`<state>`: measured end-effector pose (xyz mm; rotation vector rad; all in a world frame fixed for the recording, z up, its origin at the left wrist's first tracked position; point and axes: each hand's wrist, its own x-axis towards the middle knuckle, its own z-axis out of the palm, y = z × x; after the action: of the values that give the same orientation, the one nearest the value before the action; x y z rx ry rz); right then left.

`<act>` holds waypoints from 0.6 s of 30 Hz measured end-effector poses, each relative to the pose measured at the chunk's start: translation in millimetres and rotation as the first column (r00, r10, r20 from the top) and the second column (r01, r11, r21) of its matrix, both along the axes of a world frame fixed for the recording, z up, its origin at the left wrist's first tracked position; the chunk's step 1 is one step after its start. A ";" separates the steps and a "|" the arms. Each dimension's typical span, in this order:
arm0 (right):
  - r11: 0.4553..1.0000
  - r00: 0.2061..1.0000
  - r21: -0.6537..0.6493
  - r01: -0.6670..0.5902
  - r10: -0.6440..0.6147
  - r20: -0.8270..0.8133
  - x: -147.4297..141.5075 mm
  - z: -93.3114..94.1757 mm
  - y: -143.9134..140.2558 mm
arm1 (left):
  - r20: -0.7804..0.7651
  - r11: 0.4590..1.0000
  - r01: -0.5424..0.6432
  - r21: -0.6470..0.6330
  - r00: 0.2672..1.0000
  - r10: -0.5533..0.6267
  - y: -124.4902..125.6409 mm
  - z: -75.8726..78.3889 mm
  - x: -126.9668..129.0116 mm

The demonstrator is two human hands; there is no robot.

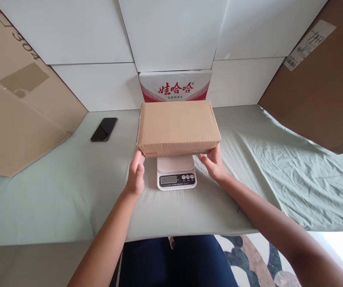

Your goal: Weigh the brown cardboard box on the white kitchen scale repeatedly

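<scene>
A closed brown cardboard box (179,123) is held between my two hands over a white digital kitchen scale (176,175). My left hand (136,173) grips the box's lower left corner, thumb toward me. At the lower right corner, my right hand (214,161) has its fingers partly under the box, with the thumb along the front edge. The box covers the back of the scale's platform; whether it touches the platform I cannot tell. The scale's front shows a small grey display, its digits unreadable or blank, and a row of round buttons.
A black smartphone (104,129) lies left of the box on the green cloth (69,191). Behind stands a white and red carton (175,85) against white panels. Large cardboard sheets flank the table, one at left (24,103) and one at right (320,87).
</scene>
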<state>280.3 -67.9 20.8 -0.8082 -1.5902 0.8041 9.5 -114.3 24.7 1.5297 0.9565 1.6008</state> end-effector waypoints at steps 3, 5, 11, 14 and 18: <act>0.999 0.999 -0.046 -0.011 0.010 -0.034 -0.4 -7.1 -19.5 | 0.018 0.998 -0.011 -0.055 1.000 0.012 -19.5 -2.4 3.8; 0.997 0.998 -0.079 -0.023 0.018 -0.058 -2.4 -8.1 -24.4 | 0.016 0.997 -0.024 -0.079 1.000 0.026 -24.6 -2.1 5.3; 0.995 0.998 -0.104 -0.002 -0.005 -0.062 -4.8 -6.9 -24.3 | 0.021 0.989 -0.043 -0.145 0.999 0.047 -29.0 -0.7 5.8; 0.994 0.998 -0.107 0.000 -0.006 -0.058 -3.9 -8.4 -25.2 | 0.007 0.987 -0.055 -0.149 0.998 0.057 -31.9 -2.7 4.9; 0.994 0.997 -0.113 -0.011 0.003 -0.076 -3.9 -11.3 -26.7 | 0.009 0.987 -0.069 -0.147 0.997 0.071 -33.5 -3.7 4.6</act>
<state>276.4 -94.6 9.6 -0.8440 -1.4917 0.9262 14.1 -147.8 20.9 1.3960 1.1063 1.5511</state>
